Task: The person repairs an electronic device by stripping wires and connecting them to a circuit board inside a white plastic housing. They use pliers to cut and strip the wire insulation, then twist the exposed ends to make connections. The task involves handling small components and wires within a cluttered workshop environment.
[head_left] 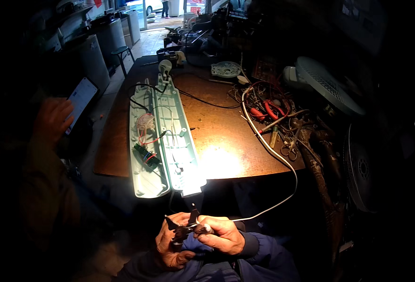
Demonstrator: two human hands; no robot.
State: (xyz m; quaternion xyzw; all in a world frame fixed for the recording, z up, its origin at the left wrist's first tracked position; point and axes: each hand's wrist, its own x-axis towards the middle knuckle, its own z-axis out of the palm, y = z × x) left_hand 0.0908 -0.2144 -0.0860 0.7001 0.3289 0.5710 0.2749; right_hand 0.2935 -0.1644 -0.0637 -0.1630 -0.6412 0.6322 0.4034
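At the lower edge, my left hand [169, 246] and my right hand [221, 237] are closed around a small dark angular part [184, 228], with a pale rounded bit at my right fingers. A white cable [268, 211] runs from beside my right hand up to the table's right side. Just beyond my hands, a long pale-green plastic housing [179, 117] lies opened in two halves on the wooden table, holding a dark green board [144, 155], red and black wires and a pinkish component.
A co-worker's hand [52, 117] is by a lit phone [80, 103] at the left. Tangled cables, pliers [273, 108] and scissors [289, 148] cover the right of the table [221, 127]. Fan parts [327, 84] stand right. A stool [122, 54] and a doorway are at the back.
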